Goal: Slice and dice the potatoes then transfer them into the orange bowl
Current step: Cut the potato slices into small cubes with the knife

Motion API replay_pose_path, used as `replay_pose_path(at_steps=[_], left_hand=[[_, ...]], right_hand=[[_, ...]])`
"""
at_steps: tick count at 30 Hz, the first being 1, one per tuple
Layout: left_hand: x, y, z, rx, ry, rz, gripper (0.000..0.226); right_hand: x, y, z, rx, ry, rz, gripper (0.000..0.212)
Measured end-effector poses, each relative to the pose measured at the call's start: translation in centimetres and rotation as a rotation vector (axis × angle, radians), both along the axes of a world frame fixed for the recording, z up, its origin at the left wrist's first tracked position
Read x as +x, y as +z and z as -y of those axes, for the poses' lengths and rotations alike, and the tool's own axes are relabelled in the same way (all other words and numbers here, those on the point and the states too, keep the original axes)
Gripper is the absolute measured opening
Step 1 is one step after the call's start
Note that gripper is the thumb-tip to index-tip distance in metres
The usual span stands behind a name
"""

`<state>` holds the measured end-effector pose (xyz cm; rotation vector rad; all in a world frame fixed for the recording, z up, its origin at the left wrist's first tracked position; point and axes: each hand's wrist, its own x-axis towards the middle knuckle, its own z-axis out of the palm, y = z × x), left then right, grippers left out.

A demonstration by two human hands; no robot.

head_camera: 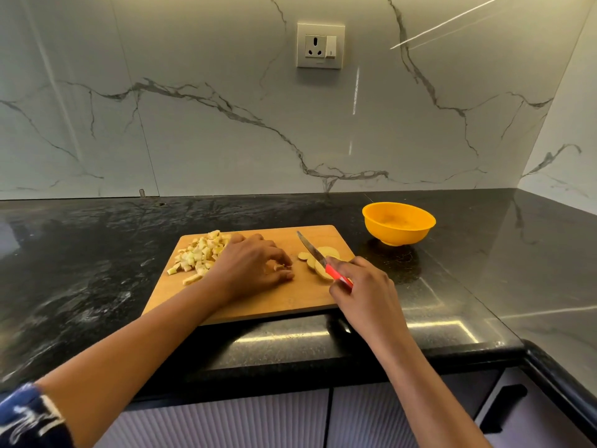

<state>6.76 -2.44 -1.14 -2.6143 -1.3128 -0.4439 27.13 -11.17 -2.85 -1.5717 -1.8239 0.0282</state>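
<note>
on the left part of the cutting board (258,302) lies the diced potato pile (202,253), close to the edge, so a careless push could send cubes off the board. at the board's middle the left hand (252,270) pinches a small potato piece (280,266). on the right part the right hand (361,286) grips the knife (311,250) over the potato slices (331,252). these may slide, and the left fingertips are near. beyond the board's right corner stands the orange bowl (399,223).
</note>
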Motion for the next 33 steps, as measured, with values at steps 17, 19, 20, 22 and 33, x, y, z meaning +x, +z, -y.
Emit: replay_pose_path(at_steps=[17, 19, 20, 22, 33], left_hand=[[-6.4, 0.6, 0.2, -0.030, 0.044, 0.022, 0.092], [-6.6, 0.1, 0.0, -0.025, -0.010, -0.084, 0.096], [-6.8, 0.1, -0.2, 0.009, -0.006, -0.064, 0.095], [-7.1, 0.2, -0.7, 0.071, 0.032, 0.076, 0.085], [1.0, 2.0, -3.3, -0.100, 0.026, -0.015, 0.036]], right_hand=[[-0.1, -0.2, 0.1, -0.019, -0.017, 0.031, 0.046], [-0.1, -0.1, 0.1, -0.022, -0.017, 0.029, 0.045], [-0.1, -0.2, 0.1, -0.021, -0.018, 0.029, 0.045], [-0.1, -0.1, 0.1, -0.015, -0.016, 0.029, 0.045], [0.1, 0.0, 0.5, 0.014, -0.109, 0.009, 0.047]])
